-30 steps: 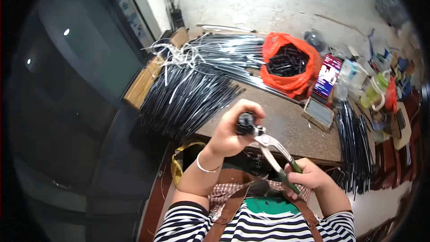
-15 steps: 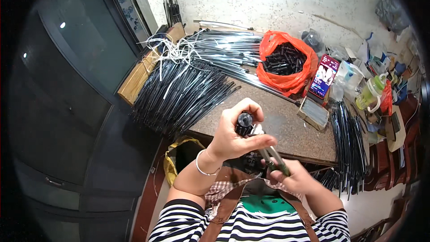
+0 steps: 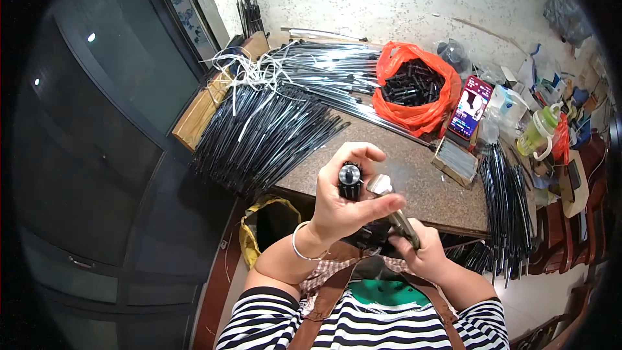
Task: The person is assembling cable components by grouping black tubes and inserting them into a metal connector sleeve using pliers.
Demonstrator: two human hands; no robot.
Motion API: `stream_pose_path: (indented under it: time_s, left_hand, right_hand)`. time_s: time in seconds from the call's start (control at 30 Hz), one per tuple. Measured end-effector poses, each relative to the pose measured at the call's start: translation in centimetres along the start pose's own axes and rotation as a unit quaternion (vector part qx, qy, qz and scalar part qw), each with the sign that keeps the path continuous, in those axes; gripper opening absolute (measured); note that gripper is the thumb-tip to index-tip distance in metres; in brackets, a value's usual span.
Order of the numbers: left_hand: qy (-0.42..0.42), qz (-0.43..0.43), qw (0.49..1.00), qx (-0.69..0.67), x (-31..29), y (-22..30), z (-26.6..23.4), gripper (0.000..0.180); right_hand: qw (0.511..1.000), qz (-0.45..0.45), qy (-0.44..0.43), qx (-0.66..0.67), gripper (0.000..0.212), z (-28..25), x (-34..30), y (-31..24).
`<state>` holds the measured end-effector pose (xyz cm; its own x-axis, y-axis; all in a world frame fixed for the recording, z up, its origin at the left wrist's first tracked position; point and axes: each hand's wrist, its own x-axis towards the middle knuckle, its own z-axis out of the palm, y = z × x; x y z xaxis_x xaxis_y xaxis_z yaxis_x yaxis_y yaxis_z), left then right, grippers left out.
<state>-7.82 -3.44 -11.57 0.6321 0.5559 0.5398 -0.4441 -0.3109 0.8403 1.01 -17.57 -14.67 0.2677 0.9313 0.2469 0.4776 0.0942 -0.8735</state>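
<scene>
My left hand [image 3: 335,206] is raised over the front edge of the table, its fingers curled round a black ribbed cylindrical piece [image 3: 350,188]. The piece has a round, shiny end turned up toward me; its lower part is hidden by the hand. In my right hand [image 3: 426,251] is a pair of pliers [image 3: 404,227], gripped by the handles lower down and to the right. The silvery head of the pliers reaches up beside the black piece, behind my left thumb. Whether the head touches the piece, I cannot tell.
On the speckled table [image 3: 402,181] lie black rods [image 3: 265,136] and silver rods [image 3: 317,65]. A red plastic bag [image 3: 414,120] holds black parts. A phone [image 3: 470,110], a small box [image 3: 455,162], a green bottle [image 3: 541,131] and another rod bundle [image 3: 505,207] are at right.
The pliers' head has come up and now shows beside the black piece, their handles closer together. The black piece has tilted so its shiny end faces me more.
</scene>
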Motion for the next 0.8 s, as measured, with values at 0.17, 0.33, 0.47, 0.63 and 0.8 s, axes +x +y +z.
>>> stream_pose_path:
  time_s: [0.17,0.33,0.47,0.63,0.8]
  left_hand:
    - [0.018,0.004,0.999,-0.037,-0.3,-0.3,0.9,0.036]
    - [0.057,0.016,0.998,-0.013,0.0,0.5,1.4,0.036]
    - [0.046,0.025,0.998,-0.027,-0.2,-0.2,1.6,0.030]
    - [-0.010,0.012,1.000,0.004,0.1,0.4,1.1,0.027]
    - [0.028,-0.024,0.997,-0.064,0.3,-0.7,0.1,0.029]
  right_hand:
    - [0.999,-0.003,0.021,-0.030,0.018,0.2,-0.5,-0.2]
    - [0.999,0.035,0.023,0.000,0.017,0.3,-1.0,-0.5]
    - [0.999,0.015,0.036,-0.020,0.015,0.2,-0.9,-0.3]
    - [0.997,0.079,0.011,-0.023,0.015,-1.0,-1.3,-0.9]
    - [0.983,0.106,0.105,-0.109,0.012,-3.7,0.0,1.7]
